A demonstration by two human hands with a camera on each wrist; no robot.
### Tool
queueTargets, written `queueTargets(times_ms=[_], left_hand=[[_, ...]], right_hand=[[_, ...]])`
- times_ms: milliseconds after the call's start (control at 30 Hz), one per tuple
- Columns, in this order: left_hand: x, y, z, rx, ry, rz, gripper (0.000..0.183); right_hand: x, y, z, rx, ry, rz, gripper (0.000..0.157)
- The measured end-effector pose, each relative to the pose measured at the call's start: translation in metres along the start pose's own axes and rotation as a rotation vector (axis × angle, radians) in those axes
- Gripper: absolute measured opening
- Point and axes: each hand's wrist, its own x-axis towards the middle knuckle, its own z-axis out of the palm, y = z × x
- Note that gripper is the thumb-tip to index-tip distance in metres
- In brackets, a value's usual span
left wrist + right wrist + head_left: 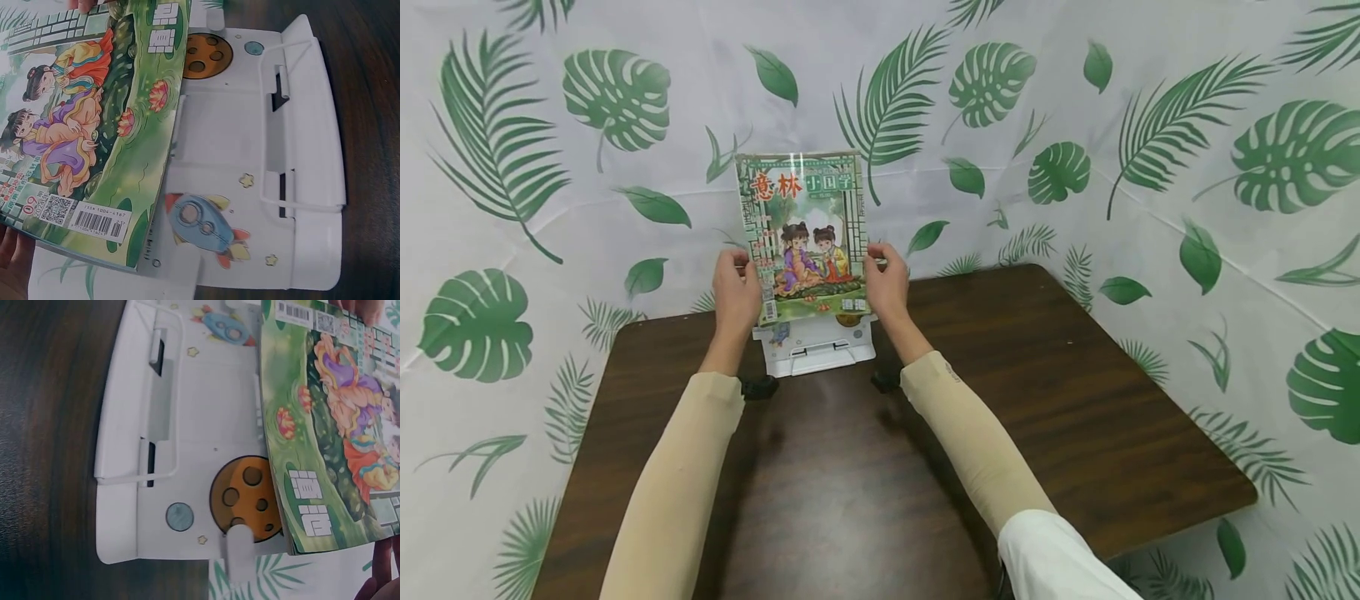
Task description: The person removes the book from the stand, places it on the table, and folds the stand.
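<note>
Both hands hold an illustrated magazine [808, 242] upright, its cover with two cartoon children facing me. My left hand [737, 292] grips the left edge, and my right hand [887, 282] grips the right edge, thumbs toward the cover. Behind and below the magazine stands a white book stand [820, 354] with a front ledge and wire page holder. In the left wrist view, a blue rocket [203, 222] and a brown cratered planet [208, 56] decorate its panel. The magazine's lower edge overlaps this panel, hiding the upper part of the stand.
A dark wood-grain table [1000, 400] carries the stand near its back edge. White cloth with green leaves [985, 83] hangs behind and to the sides. Black wrist straps [760, 387] show at the sleeves.
</note>
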Motion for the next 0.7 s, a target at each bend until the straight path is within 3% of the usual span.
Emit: queueTargets(times_ms=[500,700], left_hand=[[0.009,0.020,0.006,-0.024,0.016,-0.013,0.029],[0.011,0.026,0.010,-0.038,-0.039,-0.024,0.031]], right_hand=[[0.007,-0.018,-0.014,0.117,0.019,-0.030,0.028],[0.007,-0.020,-0.018,0.150,0.058,-0.026,0.025]])
